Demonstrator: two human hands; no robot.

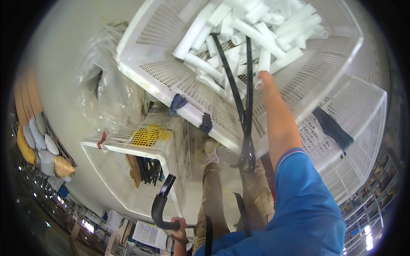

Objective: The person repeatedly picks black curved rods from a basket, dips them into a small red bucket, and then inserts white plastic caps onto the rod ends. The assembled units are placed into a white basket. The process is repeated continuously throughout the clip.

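Observation:
My right hand reaches into a large white plastic basket, its fingers closed around a white foam tube. Many similar white tubes lie loosely piled in there. Low in the view, my left hand grips a bent black handle, which looks foam-covered and has a glossy bare end pointing up. Two long black strips run from over the pile down past the basket's near rim, to the left of my right forearm; whether they are straps or bars I cannot tell.
A smaller white crate with black parts inside stands left of my legs. Clear plastic bags lie beyond it. Another white crate is at the right, a dark cloth over its edge. Rags are tied round the large basket's rim.

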